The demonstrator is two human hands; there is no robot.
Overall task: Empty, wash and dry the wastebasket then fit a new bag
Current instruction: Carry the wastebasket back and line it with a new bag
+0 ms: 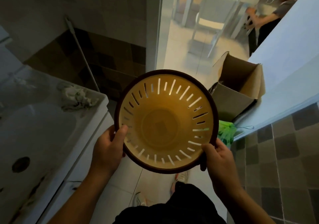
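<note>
- Wastebasket [165, 120]: round, yellow inside, dark brown rim, slotted walls.
- Empty, no bag fitted.
- Held in the air, mouth toward the camera.

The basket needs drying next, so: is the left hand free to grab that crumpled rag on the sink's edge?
Probably not yet. The left hand grips the wastebasket rim, as does the right hand. The rag lies uncovered on the sink edge, so releasing the rim should free the way.

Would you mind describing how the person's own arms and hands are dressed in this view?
Both forearms are bare, with no sleeve reaching the part in view. The left hand and right hand wear no gloves, and no watch, ring or bracelet shows on either. Fingernails look short and plain.
</note>
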